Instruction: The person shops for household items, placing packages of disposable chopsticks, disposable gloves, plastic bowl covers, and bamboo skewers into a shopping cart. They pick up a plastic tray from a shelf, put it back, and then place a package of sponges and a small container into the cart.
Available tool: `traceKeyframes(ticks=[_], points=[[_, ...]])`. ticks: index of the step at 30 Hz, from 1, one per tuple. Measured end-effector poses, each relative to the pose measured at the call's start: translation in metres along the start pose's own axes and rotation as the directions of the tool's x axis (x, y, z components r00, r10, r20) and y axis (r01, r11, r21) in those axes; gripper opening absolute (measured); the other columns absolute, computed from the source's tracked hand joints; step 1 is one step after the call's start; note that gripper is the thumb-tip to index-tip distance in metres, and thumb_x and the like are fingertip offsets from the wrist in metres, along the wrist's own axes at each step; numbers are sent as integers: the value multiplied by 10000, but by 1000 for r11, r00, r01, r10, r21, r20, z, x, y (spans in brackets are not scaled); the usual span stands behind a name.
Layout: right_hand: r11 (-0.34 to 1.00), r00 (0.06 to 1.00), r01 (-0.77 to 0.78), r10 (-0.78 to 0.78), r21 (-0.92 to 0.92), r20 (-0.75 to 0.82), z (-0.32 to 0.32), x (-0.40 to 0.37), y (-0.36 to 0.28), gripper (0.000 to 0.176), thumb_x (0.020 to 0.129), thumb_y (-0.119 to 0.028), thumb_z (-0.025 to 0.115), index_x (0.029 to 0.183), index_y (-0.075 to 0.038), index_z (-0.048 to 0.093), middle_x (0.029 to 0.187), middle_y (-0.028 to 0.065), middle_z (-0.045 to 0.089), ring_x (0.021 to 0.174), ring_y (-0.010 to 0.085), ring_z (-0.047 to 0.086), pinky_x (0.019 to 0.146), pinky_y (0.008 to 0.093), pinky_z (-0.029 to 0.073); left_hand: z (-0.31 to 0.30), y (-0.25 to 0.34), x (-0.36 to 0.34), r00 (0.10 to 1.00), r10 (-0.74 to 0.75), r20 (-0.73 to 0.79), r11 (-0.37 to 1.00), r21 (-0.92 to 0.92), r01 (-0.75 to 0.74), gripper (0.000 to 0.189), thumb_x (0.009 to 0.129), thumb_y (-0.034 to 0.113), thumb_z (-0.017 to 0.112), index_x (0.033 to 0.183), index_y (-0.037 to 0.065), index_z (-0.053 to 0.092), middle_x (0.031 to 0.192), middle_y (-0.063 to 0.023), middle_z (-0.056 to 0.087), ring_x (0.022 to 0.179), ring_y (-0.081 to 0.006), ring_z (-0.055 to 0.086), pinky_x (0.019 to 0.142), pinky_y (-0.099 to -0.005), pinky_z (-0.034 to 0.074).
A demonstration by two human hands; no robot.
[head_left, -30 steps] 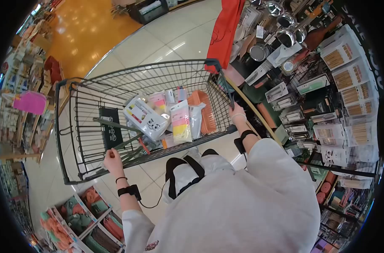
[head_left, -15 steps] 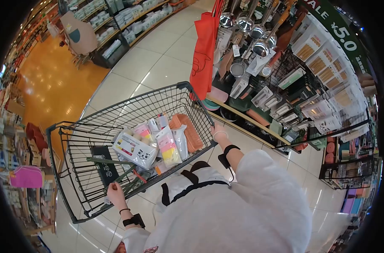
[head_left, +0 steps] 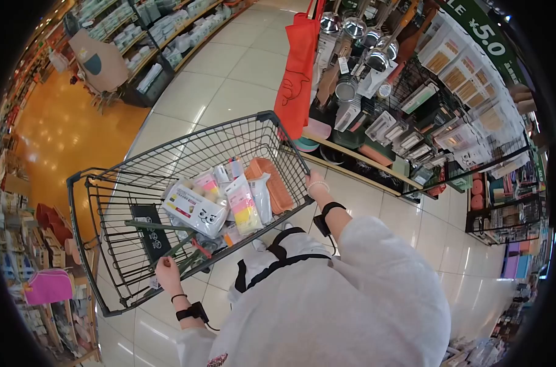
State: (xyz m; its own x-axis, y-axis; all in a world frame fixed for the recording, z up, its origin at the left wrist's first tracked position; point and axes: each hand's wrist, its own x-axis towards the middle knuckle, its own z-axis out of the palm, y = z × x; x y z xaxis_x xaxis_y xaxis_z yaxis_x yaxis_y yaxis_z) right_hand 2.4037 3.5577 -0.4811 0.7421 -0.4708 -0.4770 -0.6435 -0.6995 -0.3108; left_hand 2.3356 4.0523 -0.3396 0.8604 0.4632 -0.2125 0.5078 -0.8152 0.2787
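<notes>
Cart (head_left: 267,116) sits right in front of the body, skewed in the aisle. Right hand (head_left: 316,182) has its fingers gripping the near right corner. Left hand (head_left: 166,272) is at the near rim toward the other end, fingers curled; can't tell if they wrap the rim.

Main risk: far right corner. It's right by the red bag (head_left: 293,85); contact unclear. A swing that way could snag the bag or clip the shelf (head_left: 364,165), maybe rattling the ladles (head_left: 354,27). Cause: uneven push, likely if the left hold is loose.

Other end: left corner is close to the shelf with the pink item (head_left: 48,286), so over-rotating could bump that.

Load: white pack (head_left: 195,211) and yellow pack (head_left: 245,208) lie loose beside the orange basket (head_left: 270,183). Hard stop could slide them.
</notes>
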Motion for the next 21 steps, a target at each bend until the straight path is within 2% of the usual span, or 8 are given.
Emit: traceKeyframes(ticks=[3, 7, 21], points=[[999, 1000, -27, 27, 39, 3, 2, -3, -4, 252, 840, -260, 478, 955, -38, 499, 884, 243, 584, 847, 419, 547, 739, 488, 431, 0, -6, 12, 999, -14, 36, 999, 38, 12, 223, 793, 238, 542, 741, 26, 590, 622, -107, 583, 586, -266, 577, 553, -360, 439], [999, 1000, 19, -19, 33, -14, 12, 1, 0, 254, 844, -250, 478, 958, -24, 488, 865, 254, 583, 829, 424, 550, 727, 480, 437, -1, -8, 23, 999, 11, 40, 1000, 27, -12, 218, 787, 220, 544, 734, 13, 589, 600, -118, 576, 566, -272, 573, 536, -360, 437], [999, 999, -14, 16, 44, -32, 10, 1, -11, 247, 844, -240, 479, 986, -39, 490, 882, 255, 583, 846, 423, 549, 733, 485, 441, -2, -9, 29, 1000, 18, 8, 1000, 4, -18, 201, 791, 213, 542, 740, 25, 594, 601, -97, 583, 575, -259, 586, 539, -353, 450]])
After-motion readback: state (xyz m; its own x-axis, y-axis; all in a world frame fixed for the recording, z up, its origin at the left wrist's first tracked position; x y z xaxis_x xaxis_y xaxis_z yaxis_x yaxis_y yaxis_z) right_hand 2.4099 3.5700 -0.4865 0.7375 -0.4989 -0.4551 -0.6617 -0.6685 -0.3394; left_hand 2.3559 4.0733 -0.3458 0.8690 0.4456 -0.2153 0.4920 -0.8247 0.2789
